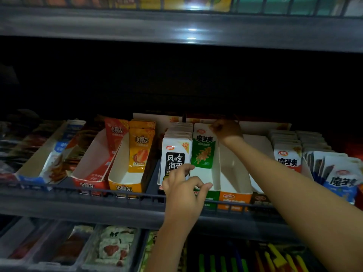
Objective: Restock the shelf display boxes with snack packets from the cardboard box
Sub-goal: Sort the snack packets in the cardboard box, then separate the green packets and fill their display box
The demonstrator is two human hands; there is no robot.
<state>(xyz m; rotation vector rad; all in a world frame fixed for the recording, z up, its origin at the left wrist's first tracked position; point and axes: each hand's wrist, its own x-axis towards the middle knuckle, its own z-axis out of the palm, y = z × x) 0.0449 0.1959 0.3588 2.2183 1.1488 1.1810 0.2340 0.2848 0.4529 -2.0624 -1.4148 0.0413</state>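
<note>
Grey metal shelving (117, 201) carries a row of open-fronted display boxes, and the work is being done in the green-fronted display box (215, 179) near the middle, between a full box of white packets (175, 154) on its left and an orange-fronted box (234, 199) on its right. Only one green packet (203, 150) is seen standing in it, well back, so most of the tray floor is bare. The cardboard box named in the task is not in view.

The left hand (184, 191) is held at the front of the green box, thumb and fingers curled near its front lip; whether the card is actually pinched cannot be told. The right hand (227, 130) is reached to the back, its fingers closed on the packet's top right corner.

The step is judged to be seating this packet. It would best be kept upright and face-forward, with the box steadied from the front so that it is not pushed backward.
</note>
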